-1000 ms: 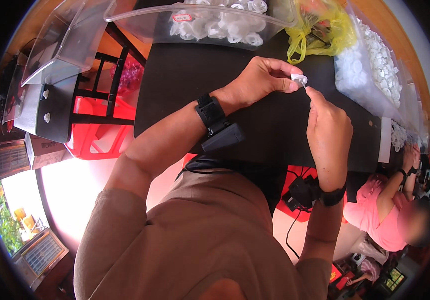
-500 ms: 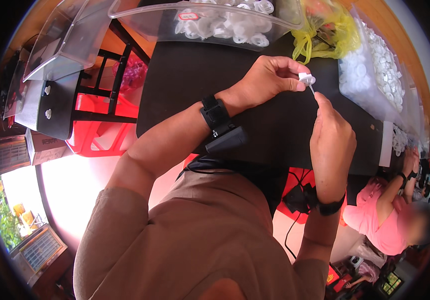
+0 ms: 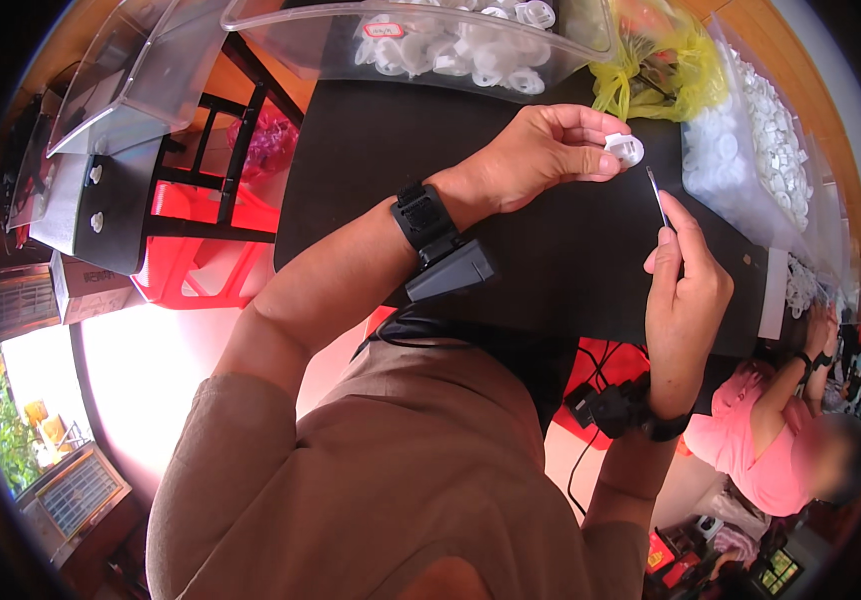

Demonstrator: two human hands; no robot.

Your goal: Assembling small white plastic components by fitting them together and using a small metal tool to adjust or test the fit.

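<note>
At the person's two o'clock, the right hand (image 3: 689, 290) grips a tool (image 3: 659, 195), its tip just off the part (image 3: 626, 151) the left hand (image 3: 551, 155) pinches at one o'clock, with a bin (image 3: 336, 50) beyond, at the part's ten o'clock.

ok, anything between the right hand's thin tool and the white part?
Nothing visible. The right hand holds the thin tool with its tip just clear of the white part, only dark tabletop showing in the gap; the left hand grips the part's left side.
</note>
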